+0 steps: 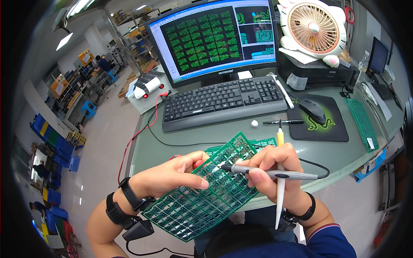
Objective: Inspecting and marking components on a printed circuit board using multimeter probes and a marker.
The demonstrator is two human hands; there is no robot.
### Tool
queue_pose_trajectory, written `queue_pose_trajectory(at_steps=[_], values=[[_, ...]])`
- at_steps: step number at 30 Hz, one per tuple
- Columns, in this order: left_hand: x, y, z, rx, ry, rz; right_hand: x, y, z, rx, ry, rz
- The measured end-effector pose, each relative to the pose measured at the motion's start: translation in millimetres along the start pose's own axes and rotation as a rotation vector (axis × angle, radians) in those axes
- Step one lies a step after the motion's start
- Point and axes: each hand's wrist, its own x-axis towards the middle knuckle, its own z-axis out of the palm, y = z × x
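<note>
- While the desk (327,155) spreads ahead of the fingers, its bare top to their right gives room; the keyboard (223,101) bounds the way forward.
- Circuit board (198,202): tilted between the hands, reaching past the desk's near edge; the left hand (176,174) pinches it, thumb on top, other fingers mostly hidden.
- Right hand (270,188): fingers pinch a grey probe (292,175), with a white pen (280,193) also gripped.
- Probe tip: beyond the left thumb, contact unclear; probably spot-checking, so next calls for a steady board.
</note>
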Motion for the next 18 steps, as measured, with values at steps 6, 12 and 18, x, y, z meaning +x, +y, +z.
queue_pose_trajectory(at_steps=[6, 12, 18], values=[[0.7, -0.9, -1.2, -0.027, -0.001, 0.007, 1.2, 2.1, 0.9, 0.071, 0.077, -0.025], [1.4, -1.4, -2.8, -0.01, -0.011, 0.02, 2.9, 0.9, 0.0, 0.031, 0.022, -0.023], [2.4, -1.9, -4.0, 0.003, -0.017, 0.023, 1.5, 1.7, -1.0, -0.004, 0.013, -0.017]])
